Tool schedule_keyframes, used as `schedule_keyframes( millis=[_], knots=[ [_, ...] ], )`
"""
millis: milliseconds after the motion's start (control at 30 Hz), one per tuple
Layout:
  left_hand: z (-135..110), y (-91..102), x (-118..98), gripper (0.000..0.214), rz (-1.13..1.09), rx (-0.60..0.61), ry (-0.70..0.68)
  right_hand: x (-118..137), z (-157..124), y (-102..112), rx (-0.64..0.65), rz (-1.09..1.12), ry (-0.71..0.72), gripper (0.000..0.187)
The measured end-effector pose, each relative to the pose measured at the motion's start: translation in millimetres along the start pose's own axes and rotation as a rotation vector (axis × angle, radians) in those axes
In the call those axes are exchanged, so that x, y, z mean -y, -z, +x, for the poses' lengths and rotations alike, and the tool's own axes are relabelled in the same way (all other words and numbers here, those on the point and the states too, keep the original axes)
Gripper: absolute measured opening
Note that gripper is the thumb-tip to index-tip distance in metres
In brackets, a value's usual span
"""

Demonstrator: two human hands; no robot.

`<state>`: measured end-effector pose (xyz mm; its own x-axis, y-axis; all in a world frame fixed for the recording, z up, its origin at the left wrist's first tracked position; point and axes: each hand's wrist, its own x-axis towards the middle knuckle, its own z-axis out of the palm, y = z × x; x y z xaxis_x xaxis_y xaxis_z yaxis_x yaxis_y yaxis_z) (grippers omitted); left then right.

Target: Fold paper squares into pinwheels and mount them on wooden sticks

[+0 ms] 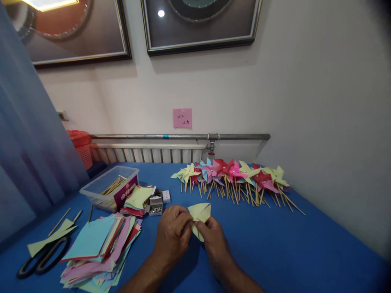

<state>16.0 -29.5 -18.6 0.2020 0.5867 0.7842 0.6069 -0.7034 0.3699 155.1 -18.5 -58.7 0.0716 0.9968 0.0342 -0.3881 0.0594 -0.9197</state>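
Observation:
A pale yellow paper square (200, 211) with slits cut in it is held up between my two hands over the blue table. My left hand (173, 230) is closed, its fingertips pinching the paper's left edge. From the right, my right hand (214, 240) grips the same sheet, thumb in front and fingers behind. Whether a pin is between the fingers is hidden. Just beyond my left hand stands a small open box of silvery pins (155, 210). A big stack of coloured paper squares (94, 240) lies to the left.
Finished paper pinwheels on sticks (226, 169) lie in a row at the back right. A clear plastic box (105, 179) holds wooden sticks. Black-handled scissors (45, 256) lie under yellow paper strips at left. Slit paper pieces (139, 197) sit near the pins. A radiator (152, 154) runs behind the table.

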Motion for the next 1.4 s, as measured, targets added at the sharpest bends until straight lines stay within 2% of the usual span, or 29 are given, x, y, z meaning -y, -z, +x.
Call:
schedule_keyframes(
  millis=[267,533,933,1233,1400],
  knots=[
    [2,3.9,4,0.024,0.137,0.004,-0.091,2,0,3,0.043,-0.035,-0.008,0.038],
    [4,8.0,-1,0.025,0.192,0.026,-0.127,8,-2,3,0.071,-0.049,0.008,0.041],
    [1,7.7,0,0.021,0.158,0.081,-0.125,11,-1,2,0.069,-0.023,-0.034,0.039],
    [5,11.8,-3,0.019,0.215,0.097,-0.166,12,-4,2,0.088,-0.028,-0.028,0.042],
    [6,12.4,-2,0.017,0.298,0.127,-0.208,15,-6,-1,0.141,0.030,-0.034,0.045]
  ],
)
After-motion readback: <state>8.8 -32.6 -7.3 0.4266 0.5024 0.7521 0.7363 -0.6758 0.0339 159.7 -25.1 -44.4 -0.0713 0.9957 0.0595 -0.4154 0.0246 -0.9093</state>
